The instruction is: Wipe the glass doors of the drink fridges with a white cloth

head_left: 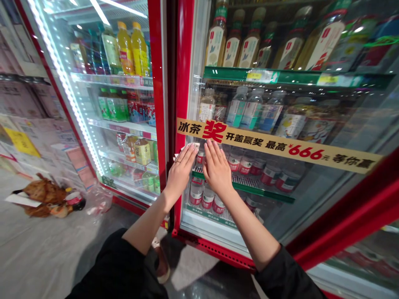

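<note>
Flat against the red-framed fridge's glass door [199, 104], near its left edge, my left hand [181, 169] presses a crumpled white tissue [195, 146] under its straight fingers. Only the tissue's edges stick out past the fingertips. A thin ring sits on one finger. My right hand [217, 168] lies beside it, fingers stretched and palm toward the glass, holding nothing that I can see. Just above the fingertips runs a tan banner sticker [246, 139] with black and red Chinese characters. Behind the glass, bottled drinks [245, 108] stand on green-edged shelves.
Another lit fridge [157, 83] with bottles and cans stands to the left. A brown crumpled bag [43, 193], a dark-drink bottle [75, 200] and clear plastic [99, 200] lie on the floor. Stacked cartons [43, 145] line the far left. A shoe [162, 265] shows below my left arm.
</note>
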Demonstrator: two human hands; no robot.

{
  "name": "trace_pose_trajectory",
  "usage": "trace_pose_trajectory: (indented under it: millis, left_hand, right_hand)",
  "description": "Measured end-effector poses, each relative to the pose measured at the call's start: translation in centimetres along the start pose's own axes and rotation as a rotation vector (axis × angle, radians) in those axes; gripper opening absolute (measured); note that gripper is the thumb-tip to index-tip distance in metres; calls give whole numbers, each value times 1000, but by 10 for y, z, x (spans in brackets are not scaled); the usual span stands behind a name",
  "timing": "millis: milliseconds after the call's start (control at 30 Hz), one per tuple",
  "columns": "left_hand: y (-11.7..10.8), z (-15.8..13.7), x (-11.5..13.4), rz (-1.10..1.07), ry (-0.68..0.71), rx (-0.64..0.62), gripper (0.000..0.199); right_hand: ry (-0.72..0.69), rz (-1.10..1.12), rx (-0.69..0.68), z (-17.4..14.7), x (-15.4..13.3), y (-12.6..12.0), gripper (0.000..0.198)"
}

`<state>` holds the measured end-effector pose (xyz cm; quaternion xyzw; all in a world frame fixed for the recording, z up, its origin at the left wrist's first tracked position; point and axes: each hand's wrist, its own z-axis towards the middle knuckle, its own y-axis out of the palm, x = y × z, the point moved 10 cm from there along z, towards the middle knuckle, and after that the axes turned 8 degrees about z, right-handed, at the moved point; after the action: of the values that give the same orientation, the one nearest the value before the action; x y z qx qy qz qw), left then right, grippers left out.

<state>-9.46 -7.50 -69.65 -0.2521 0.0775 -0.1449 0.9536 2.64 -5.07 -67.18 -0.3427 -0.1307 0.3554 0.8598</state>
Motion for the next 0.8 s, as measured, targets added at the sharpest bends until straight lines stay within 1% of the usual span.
trace_pose_trajectory:
  millis: [67,167,267,333,400,500,567,600,667,733,800]
  left_hand:
    - [-5,-3,-16,-32,-48,25,107]
    - [-11,9,-36,-98,-112,99,107]
    - [-12,23,-42,-127,-124,164,103]
    - [-10,23,-39,-112,-114,169,100]
    - [-4,11,-32,-76,-78,127,100]
    - [4,-17,-26,-36,-1,44,101]
    - [5,-29,-30,-54,2,33,101]
    - [5,-31,-35,-78,-21,42,102]
    - [2,-24,-47,-143,-101,79,103]
    - [0,-9,-56,-206,-179,123,103]
    - [-2,5,-56,-231,-208,154,102]
  right_hand:
    - [-27,16,14,2,-3,1,80]
    - [-58,42,32,8,-10,2,82]
    - [-58,53,22,14,-16,7,80]
    - [-53,53,6,15,-18,10,77]
    - [-58,51,-11,13,-18,12,75]
    - [-82,47,-35,7,-17,14,77]
    - [-100,44,-43,4,-16,15,78]
    - [-105,43,-43,3,-15,15,79]
    - [-101,43,-36,2,-15,16,80]
    - [-84,46,-24,3,-14,17,80]
    - [-72,51,-19,3,-15,18,81]
